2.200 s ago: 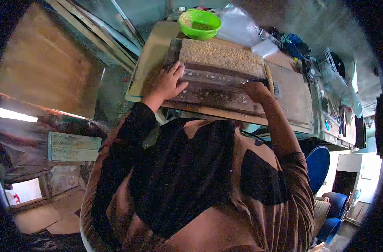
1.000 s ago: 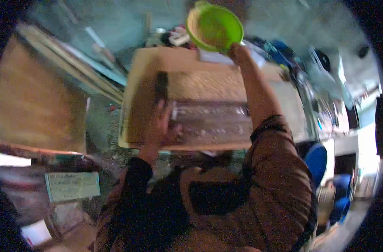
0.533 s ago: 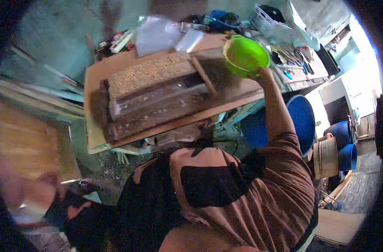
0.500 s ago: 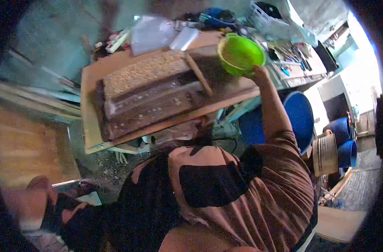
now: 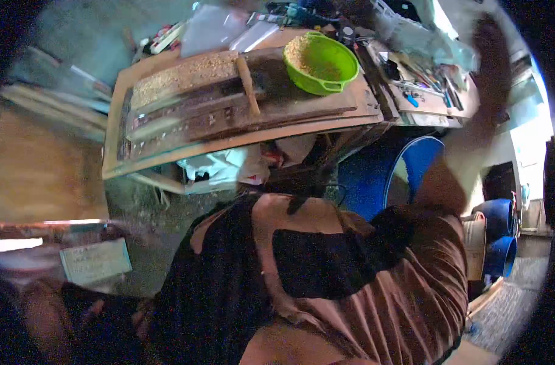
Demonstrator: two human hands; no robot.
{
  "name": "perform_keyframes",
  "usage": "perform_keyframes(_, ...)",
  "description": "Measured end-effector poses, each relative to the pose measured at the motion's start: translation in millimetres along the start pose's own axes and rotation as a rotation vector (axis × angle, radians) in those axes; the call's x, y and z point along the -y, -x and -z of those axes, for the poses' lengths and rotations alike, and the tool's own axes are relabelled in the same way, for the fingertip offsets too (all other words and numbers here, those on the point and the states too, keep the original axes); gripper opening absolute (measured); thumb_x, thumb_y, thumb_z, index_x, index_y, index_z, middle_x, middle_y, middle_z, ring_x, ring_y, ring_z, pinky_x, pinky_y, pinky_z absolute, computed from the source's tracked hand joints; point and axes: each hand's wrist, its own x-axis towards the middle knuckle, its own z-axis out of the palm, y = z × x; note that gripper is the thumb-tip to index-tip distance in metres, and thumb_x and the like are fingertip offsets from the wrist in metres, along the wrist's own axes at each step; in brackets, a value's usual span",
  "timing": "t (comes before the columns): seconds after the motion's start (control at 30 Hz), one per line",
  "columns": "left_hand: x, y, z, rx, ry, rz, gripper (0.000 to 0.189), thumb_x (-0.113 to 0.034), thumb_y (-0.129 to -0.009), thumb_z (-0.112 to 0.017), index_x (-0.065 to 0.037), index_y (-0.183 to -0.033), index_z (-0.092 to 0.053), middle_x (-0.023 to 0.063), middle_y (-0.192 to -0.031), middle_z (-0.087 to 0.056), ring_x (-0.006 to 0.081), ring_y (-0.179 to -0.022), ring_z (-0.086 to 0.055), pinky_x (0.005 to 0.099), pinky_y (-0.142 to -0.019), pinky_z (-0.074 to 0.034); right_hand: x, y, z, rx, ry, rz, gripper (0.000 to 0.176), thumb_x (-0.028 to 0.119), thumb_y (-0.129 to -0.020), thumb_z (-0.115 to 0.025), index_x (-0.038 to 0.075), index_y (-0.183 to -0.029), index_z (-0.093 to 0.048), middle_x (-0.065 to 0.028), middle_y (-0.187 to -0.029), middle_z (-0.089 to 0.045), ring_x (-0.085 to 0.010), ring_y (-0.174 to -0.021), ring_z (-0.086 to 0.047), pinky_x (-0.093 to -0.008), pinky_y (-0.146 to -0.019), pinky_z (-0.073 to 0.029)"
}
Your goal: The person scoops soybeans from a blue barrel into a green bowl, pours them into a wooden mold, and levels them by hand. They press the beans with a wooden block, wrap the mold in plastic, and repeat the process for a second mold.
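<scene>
My right hand [image 5: 492, 52] is raised at the upper right, dark and smeared by motion, away from the worktable. A green plastic bowl [image 5: 323, 78] with side handles sits on the board, with small pale pieces [image 5: 297, 53] heaped along its left side. Left of it is a dark wooden tray [image 5: 186, 115], its back part covered by a layer of similar pale pieces [image 5: 180, 76] and its front strewn with a few. A wooden stick [image 5: 249, 85] lies across the tray's right part. At the lower left my left hand [image 5: 95, 311] is dim and blurred, its fingers unclear.
Clear plastic bags [image 5: 213, 29] lie along the back of the worktable [image 5: 116, 143]. Assorted tools [image 5: 436, 85] cover the surface to the right. A large blue barrel [image 5: 369, 173] stands below the table. Wooden boards [image 5: 46, 164] are at the left, and more blue barrels [image 5: 499, 219] stand farther right.
My right hand has let go of the green bowl and swung up to the right. The bowl now rests on the board. The view has shifted, and a pale printed sheet shows at lower left.
</scene>
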Motion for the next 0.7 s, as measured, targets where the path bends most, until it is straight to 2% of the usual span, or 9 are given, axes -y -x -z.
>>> perform_keyframes(0.1, -20.1, -8.7, -4.0, 0.015, -0.043, 0.025, 0.051, -0.037, -0.079, -0.045, 0.000, -0.113, -0.043, 0.0143, -0.115, -0.045, 0.0219, -0.109, -0.039, 0.0337, -0.091, -0.029, 82.0, 27.3, 39.3, 0.345, 0.049, 0.386, 0.026, 0.015, -0.075, -0.044, 0.006, -0.098, -0.052, -0.0113, -0.099, -0.051, -0.0256, -0.088, -0.049, -0.0322, -0.079, -0.037)
perform_keyframes(0.2, -33.9, -14.2, -10.0, 0.024, -0.051, 0.023, 0.051, -0.037, -0.079, -0.045, 0.000, -0.113, -0.043, 0.0143, -0.115, -0.045, 0.0219, -0.109, -0.040, 0.0337, -0.091, -0.030, 123.7, 53.9, 60.4, 0.538, 0.004, 0.535, 0.026, 0.016, -0.075, -0.043, 0.006, -0.098, -0.052, -0.0112, -0.100, -0.050, -0.0253, -0.089, -0.048, -0.0321, -0.079, -0.036)
perform_keyframes(0.33, -40.0, -15.2, -8.6, 0.017, -0.041, 0.005, 0.051, -0.037, -0.078, -0.045, 0.000, -0.113, -0.043, 0.0144, -0.115, -0.045, 0.0219, -0.108, -0.040, 0.0337, -0.090, -0.030, 139.5, 78.1, 69.6, 0.599, 0.000, 0.562, 0.027, 0.016, -0.076, -0.043, 0.006, -0.099, -0.051, -0.0111, -0.102, -0.049, -0.0249, -0.091, -0.047, -0.0319, -0.080, -0.035)
perform_keyframes(0.7, -33.2, -4.6, 3.4, -0.020, 0.016, -0.065, 0.050, -0.036, -0.078, -0.046, -0.001, -0.112, -0.043, 0.0145, -0.114, -0.044, 0.0218, -0.106, -0.041, 0.0337, -0.088, -0.031, 156.4, 93.9, 66.6, 0.565, 0.047, 0.540, 0.029, 0.018, -0.077, -0.041, 0.005, -0.102, -0.048, -0.0108, -0.105, -0.045, -0.0239, -0.094, -0.043, -0.0316, -0.082, -0.033)
